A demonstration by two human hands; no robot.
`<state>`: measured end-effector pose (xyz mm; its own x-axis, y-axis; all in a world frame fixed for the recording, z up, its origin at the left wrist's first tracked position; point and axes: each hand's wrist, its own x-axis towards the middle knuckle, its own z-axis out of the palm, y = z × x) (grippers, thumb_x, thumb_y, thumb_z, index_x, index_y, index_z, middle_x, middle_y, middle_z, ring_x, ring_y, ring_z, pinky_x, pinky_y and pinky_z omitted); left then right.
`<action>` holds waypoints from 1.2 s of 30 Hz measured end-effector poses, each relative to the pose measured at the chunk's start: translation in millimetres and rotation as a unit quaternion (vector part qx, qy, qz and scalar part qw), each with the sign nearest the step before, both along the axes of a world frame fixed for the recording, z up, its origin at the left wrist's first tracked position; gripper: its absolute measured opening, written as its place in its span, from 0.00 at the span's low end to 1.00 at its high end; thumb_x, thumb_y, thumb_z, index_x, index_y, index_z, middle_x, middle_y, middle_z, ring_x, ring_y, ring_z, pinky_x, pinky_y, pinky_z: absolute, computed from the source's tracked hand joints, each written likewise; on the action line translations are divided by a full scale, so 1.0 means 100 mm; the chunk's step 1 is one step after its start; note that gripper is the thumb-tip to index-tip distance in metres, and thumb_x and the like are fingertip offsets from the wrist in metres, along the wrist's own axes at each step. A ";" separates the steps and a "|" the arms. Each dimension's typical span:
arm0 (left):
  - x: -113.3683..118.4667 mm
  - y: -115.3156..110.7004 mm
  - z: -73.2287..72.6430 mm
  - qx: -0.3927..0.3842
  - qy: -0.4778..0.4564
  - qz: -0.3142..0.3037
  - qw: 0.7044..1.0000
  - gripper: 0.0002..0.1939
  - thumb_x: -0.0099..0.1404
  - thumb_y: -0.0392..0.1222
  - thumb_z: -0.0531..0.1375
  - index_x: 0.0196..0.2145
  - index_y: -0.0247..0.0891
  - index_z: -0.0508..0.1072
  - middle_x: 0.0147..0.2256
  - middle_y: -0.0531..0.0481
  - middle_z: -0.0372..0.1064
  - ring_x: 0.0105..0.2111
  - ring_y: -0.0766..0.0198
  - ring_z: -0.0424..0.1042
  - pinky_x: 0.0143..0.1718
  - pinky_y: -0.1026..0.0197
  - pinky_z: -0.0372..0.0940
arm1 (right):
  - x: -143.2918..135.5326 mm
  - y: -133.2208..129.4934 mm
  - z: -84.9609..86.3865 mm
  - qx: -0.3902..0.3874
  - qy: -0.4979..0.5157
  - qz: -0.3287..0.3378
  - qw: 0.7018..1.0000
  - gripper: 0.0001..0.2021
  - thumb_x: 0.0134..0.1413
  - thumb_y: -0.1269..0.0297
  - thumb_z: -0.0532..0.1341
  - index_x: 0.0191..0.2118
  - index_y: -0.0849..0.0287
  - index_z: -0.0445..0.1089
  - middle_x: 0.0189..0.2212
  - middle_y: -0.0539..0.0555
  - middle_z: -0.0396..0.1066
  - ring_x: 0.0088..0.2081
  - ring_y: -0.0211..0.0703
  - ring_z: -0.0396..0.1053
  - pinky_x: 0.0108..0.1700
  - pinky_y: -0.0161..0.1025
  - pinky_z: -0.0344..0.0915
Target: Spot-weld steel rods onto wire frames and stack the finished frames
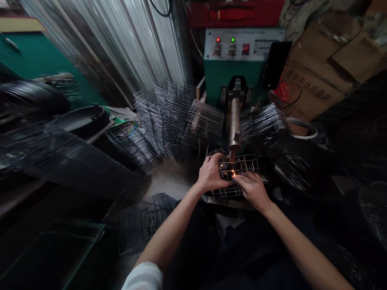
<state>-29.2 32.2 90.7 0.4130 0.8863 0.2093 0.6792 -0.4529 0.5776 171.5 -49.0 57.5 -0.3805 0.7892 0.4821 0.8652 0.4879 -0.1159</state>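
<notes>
The left hand (211,174), thumb and fingers spread, holds the grid (243,164) under the electrode (232,155); the right hand (252,188), fingers bunched, grips it near the sparks (233,173), both forearms (172,225) angled forward

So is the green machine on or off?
The green machine is on: a red light and a green light glow on its panel, and orange sparks show at the wire grid below its metal tip.

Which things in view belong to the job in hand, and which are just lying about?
In the job: left hand, right hand, wire grid, machine; probably the wires beside it.
Apparently lying about: phone, cardboard box, red case.
</notes>
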 end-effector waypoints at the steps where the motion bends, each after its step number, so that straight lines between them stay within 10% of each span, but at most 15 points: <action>1: 0.00 0.01 0.01 0.002 0.001 -0.001 1.000 0.52 0.39 0.53 0.74 0.59 0.46 0.55 0.53 0.46 0.63 0.55 0.49 0.65 0.52 0.47 0.69 | 0.00 0.01 0.01 -0.003 0.002 -0.002 1.000 0.17 0.64 0.76 0.57 0.55 0.57 0.71 0.47 0.54 0.77 0.46 0.50 0.67 0.46 0.45 0.59; 10: 0.05 0.35 0.09 0.001 0.029 -0.006 1.000 0.54 0.39 0.55 0.74 0.59 0.48 0.53 0.53 0.48 0.67 0.54 0.46 0.64 0.48 0.46 0.69 | -0.05 0.31 0.09 0.011 -0.023 -0.130 0.991 0.05 0.64 0.65 0.61 0.38 0.58 0.74 0.36 0.58 0.71 0.40 0.51 0.63 0.41 0.43 0.57; 26: 0.08 0.86 0.04 -0.005 -0.002 -0.049 0.999 0.60 0.39 0.57 0.74 0.64 0.46 0.50 0.55 0.42 0.66 0.56 0.40 0.62 0.51 0.39 0.67 | 0.12 0.67 0.15 -0.007 0.044 -0.101 0.994 0.08 0.66 0.65 0.56 0.37 0.57 0.73 0.36 0.57 0.70 0.41 0.52 0.64 0.43 0.45 0.61; 32: -0.35 0.91 -0.49 -0.021 -0.126 -0.105 0.986 0.81 0.32 0.60 0.77 0.70 0.41 0.30 0.71 0.32 0.30 0.71 0.36 0.33 0.69 0.37 0.38 | 0.39 0.25 0.18 -0.046 0.294 -0.081 0.951 0.11 0.62 0.57 0.63 0.46 0.55 0.72 0.47 0.59 0.71 0.49 0.53 0.69 0.50 0.49 0.67; 36: -0.50 0.82 -1.08 -0.232 -0.238 -0.119 0.935 0.81 0.37 0.57 0.76 0.69 0.46 0.21 0.71 0.32 0.31 0.71 0.41 0.40 0.68 0.37 0.43 | 0.57 -0.04 0.10 -0.139 0.520 -0.120 0.834 0.11 0.59 0.55 0.65 0.43 0.55 0.72 0.38 0.55 0.76 0.37 0.45 0.74 0.39 0.42 0.72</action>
<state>-78.7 114.3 -17.1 0.5686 0.8219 0.0350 0.2059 -0.1834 0.9612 228.4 -53.0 67.7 0.3149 0.9189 0.2377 0.2940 0.1437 -0.9450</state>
